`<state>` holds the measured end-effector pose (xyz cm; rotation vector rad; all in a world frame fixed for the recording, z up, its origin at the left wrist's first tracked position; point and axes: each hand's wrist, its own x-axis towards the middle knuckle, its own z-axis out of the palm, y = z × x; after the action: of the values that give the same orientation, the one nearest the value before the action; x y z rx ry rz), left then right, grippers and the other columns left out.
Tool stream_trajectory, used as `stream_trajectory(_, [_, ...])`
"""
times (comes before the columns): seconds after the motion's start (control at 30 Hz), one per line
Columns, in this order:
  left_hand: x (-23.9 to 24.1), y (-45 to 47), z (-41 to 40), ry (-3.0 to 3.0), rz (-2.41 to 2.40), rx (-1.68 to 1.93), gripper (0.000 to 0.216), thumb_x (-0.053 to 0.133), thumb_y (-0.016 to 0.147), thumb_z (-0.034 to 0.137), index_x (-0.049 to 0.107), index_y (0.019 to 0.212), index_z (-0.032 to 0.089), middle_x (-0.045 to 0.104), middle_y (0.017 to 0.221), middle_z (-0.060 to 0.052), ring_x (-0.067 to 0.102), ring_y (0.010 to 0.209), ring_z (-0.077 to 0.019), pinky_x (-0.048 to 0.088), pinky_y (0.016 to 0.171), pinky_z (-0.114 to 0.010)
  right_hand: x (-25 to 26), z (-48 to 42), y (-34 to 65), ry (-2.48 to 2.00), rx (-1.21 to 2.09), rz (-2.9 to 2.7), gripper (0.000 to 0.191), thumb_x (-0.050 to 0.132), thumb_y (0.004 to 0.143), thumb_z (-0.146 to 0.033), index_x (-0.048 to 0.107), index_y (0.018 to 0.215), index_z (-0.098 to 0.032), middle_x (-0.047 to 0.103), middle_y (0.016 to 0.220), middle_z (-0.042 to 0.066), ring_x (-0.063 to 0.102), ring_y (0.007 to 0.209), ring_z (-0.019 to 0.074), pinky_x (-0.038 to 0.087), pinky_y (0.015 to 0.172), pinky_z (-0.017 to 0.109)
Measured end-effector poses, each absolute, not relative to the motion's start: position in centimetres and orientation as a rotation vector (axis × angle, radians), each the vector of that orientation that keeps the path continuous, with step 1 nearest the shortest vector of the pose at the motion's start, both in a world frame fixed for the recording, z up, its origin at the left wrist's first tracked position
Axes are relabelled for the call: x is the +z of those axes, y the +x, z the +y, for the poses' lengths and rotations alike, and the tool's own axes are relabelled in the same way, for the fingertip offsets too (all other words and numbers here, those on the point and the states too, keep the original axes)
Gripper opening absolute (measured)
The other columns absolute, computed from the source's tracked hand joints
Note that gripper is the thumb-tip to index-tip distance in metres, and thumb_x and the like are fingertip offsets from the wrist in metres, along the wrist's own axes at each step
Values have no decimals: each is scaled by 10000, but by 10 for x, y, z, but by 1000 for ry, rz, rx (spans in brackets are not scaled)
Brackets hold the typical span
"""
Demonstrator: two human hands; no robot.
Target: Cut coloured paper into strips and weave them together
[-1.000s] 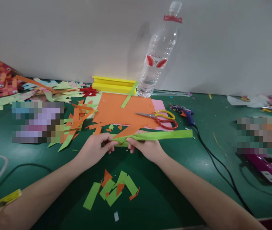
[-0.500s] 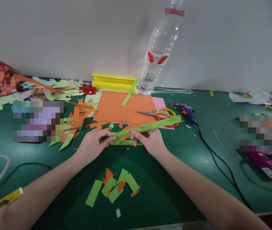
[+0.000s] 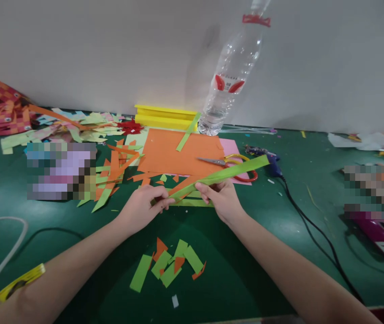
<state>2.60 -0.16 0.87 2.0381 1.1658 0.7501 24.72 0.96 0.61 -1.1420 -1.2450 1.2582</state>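
A long green paper strip (image 3: 235, 170) slants up to the right between my hands. My left hand (image 3: 147, 202) pinches its lower left end between thumb and fingers. Farther along, my right hand (image 3: 222, 195) grips the strip near its middle, thumb in front. Behind the hands lie an orange paper sheet (image 3: 178, 153) and scissors (image 3: 214, 161) with yellow and red handles, partly covered by the strip. Other green and orange strips lie beneath the held one, half hidden. Nearer to me are several cut green scraps (image 3: 141, 272) and orange scraps (image 3: 160, 247).
A tilted plastic bottle (image 3: 232, 81) and a yellow folded channel piece (image 3: 164, 118) stand by the wall. At right, a blue glue gun (image 3: 273, 164) trails a black cable (image 3: 313, 234). Paper strips (image 3: 110, 173) and a pile of woven red-orange pieces (image 3: 1, 110) lie left.
The whole view has shifted slightly, so things appear farther right. The held strip's right end has risen a little, and both hands keep their hold.
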Motion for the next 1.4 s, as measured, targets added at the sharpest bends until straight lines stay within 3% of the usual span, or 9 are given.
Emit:
stream_trajectory(0.2, [10, 24, -1, 2121, 1202, 720, 318, 497, 897, 396, 550, 654, 198, 615, 604, 2, 560, 584, -151, 431, 579, -253, 7, 14, 239, -1130, 1174, -1183, 252, 746, 731, -450, 703, 750, -202, 673, 659, -2, 592, 574, 112, 537, 622, 282])
stream_trajectory(0.4, [11, 24, -2, 2278, 1233, 745, 282, 459, 870, 391, 560, 698, 192, 601, 658, -20, 538, 626, -173, 451, 666, -313, 17, 15, 222, -1116, 1270, -1035, 271, 775, 681, -438, 721, 776, -190, 752, 798, 48, 689, 741, 173, 582, 818, 371])
stream_trajectory(0.57, [11, 28, -8, 2129, 1303, 824, 306, 449, 854, 423, 586, 979, 179, 643, 898, -71, 597, 828, -229, 474, 738, -355, 15, 12, 204, -1111, 1253, -1113, 260, 754, 701, -442, 701, 713, -188, 746, 757, 51, 697, 709, 171, 583, 803, 362])
stream_trajectory(0.77, [12, 35, -13, 2032, 1387, 819, 324, 460, 896, 476, 582, 804, 190, 605, 719, -21, 540, 656, -178, 423, 611, -287, 8, 12, 197, -1063, 1212, -1230, 229, 739, 725, -428, 685, 726, -205, 738, 751, 38, 708, 771, 186, 572, 784, 343])
stream_trajectory(0.97, [14, 44, -13, 2022, 1359, 785, 337, 481, 898, 406, 571, 653, 194, 569, 607, 3, 521, 611, -161, 403, 607, -268, 6, 11, 206, -1112, 1221, -1326, 227, 731, 728, -416, 649, 694, -207, 692, 652, 12, 679, 662, 165, 576, 689, 325])
stream_trajectory(1.13, [24, 52, -9, 2004, 1330, 704, 338, 490, 886, 347, 573, 605, 180, 587, 563, 17, 480, 505, -122, 354, 528, -241, 7, 11, 209, -1034, 1327, -1268, 226, 716, 742, -426, 643, 746, -212, 726, 730, 24, 690, 674, 154, 593, 613, 295])
stream_trajectory(1.3, [29, 57, -2, 1948, 1349, 687, 415, 455, 911, 413, 592, 608, 165, 546, 519, 31, 364, 425, -94, 270, 440, -227, 9, 14, 211, -996, 1379, -1170, 289, 715, 738, -468, 647, 802, -194, 730, 740, 29, 658, 580, 139, 576, 481, 271])
stream_trajectory(1.4, [27, 57, -1, 1927, 1358, 733, 434, 442, 918, 439, 607, 627, 163, 552, 534, 29, 383, 438, -94, 278, 446, -223, 8, 15, 213, -995, 1373, -1151, 305, 719, 734, -477, 662, 822, -190, 733, 757, 36, 667, 602, 141, 582, 512, 273])
